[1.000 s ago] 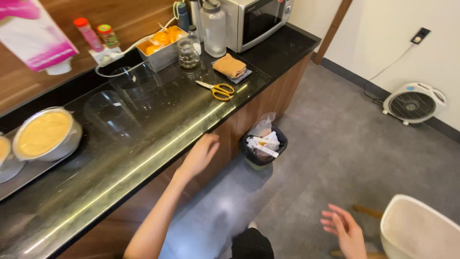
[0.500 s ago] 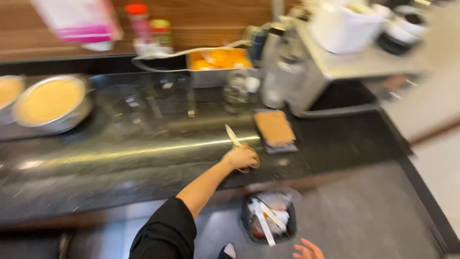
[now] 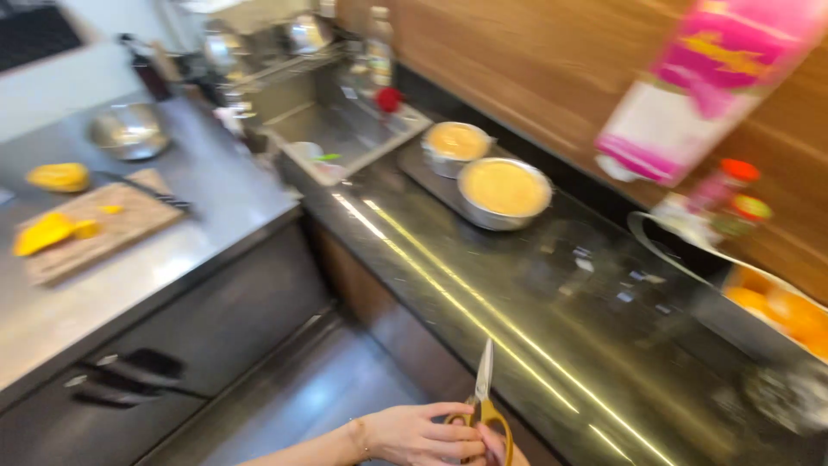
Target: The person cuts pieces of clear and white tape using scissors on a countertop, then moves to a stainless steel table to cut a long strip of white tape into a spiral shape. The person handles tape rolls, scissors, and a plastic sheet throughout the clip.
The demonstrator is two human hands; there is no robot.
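One scissors (image 3: 483, 393), two round pans (image 3: 504, 192) of batter, one cutting board (image 3: 95, 231), one sink (image 3: 341, 129)

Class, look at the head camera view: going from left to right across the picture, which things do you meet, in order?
Wooden cutting board with yellow fruit pieces → sink → smaller round pan of yellow batter → larger round pan of yellow batter → pink and white package → tray of orange fruit.

Two round pans (image 3: 504, 192) of yellow batter sit on a tray near the worktop's (image 3: 483, 285) back edge, sink (image 3: 338, 131) just past them, cutting board (image 3: 97, 226) with mango on the far side.
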